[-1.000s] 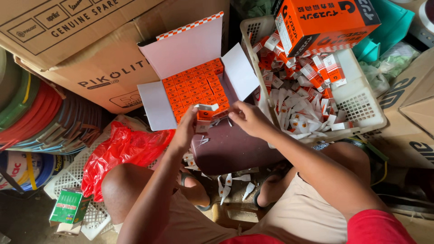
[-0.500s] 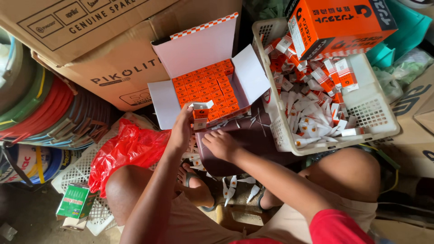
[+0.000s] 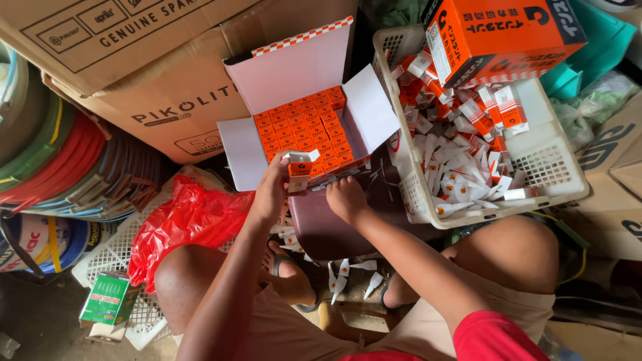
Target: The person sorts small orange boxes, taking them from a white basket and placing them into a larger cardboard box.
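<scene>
Cluttered floor lies all round your knees — loose white tubes (image 3: 348, 275) scattered between your feet, a red plastic bag (image 3: 190, 224) by your left leg. Your left hand (image 3: 271, 194) has its fingers closed round a small orange carton (image 3: 300, 168) with its white flap up. Your right hand (image 3: 346, 197) is curled just beside it; whether it grips anything, you cannot tell. Beyond them sits the open box (image 3: 304, 124) packed with orange cartons, then the white basket (image 3: 555, 167) of tubes — big cardboard boxes (image 3: 154, 80) behind.

cardboard cartons (image 3: 154, 73) piling up behind, hose coils (image 3: 60, 167) leaning at the left, dim concrete floor (image 3: 40, 327) showing below, daylight falling softly
</scene>
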